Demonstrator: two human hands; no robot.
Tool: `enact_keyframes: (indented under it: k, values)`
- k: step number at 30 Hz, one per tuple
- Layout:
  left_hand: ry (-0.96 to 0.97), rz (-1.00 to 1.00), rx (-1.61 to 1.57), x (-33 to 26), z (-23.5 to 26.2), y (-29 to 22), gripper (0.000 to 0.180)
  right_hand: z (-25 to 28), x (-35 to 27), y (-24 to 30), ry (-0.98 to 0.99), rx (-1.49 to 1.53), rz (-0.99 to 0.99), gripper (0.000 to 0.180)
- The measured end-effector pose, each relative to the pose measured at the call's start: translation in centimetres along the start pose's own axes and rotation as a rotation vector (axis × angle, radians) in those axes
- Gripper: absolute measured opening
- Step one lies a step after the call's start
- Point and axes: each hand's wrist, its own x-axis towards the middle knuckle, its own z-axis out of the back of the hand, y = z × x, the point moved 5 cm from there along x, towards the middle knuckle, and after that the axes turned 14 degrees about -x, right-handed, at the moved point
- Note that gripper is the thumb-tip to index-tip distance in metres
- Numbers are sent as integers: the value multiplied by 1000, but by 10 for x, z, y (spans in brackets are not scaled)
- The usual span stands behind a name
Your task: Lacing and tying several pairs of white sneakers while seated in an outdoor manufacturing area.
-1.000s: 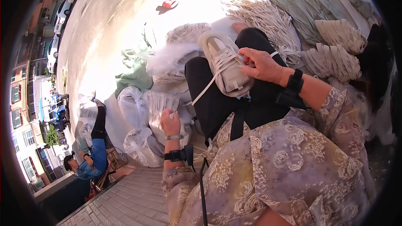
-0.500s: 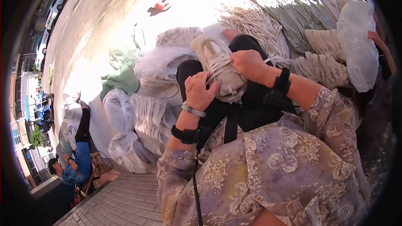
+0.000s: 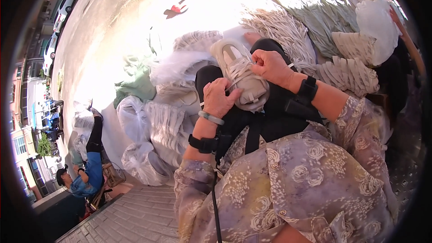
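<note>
A beige sneaker [image 3: 246,81] rests on my lap between my thighs, its heel end pointing toward me. Pale flat shoelaces [image 3: 240,70] cross its front. My left hand [image 3: 219,94] is at the shoe's left side, thumb and forefinger closed on a lace by the eyelets. On the opposite side, my right hand [image 3: 272,68] pinches a lace end just above the eyelets, its fingers bent in. The fingertips partly hide the lace ends.
Stacked pale shoe parts [image 3: 165,128] and clear plastic bags [image 3: 143,164] lie at my left. Bundled laces [image 3: 281,29], green cloth [image 3: 321,15] and more stacks [image 3: 348,75] sit right. Another person's arm [image 3: 408,42] reaches a white bag [image 3: 378,29]. Red slippers [image 3: 177,10] lie beyond.
My right hand has risen slightly from the shoe's side, still pinching the lace. My left hand stays by the eyelets. At far right, the other person's white bag has moved up and away.
</note>
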Motion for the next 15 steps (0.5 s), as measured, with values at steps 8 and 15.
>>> enact_keyframes:
  k: [8, 15]
  values:
    - [58, 82, -4, -1, -3, 1, 34, -27, 2, -17, -37, 461, -59, 24]
    - [7, 157, 68, 5, 4, -2, 34, -23, 7, -24, 417, 688, -215, 31]
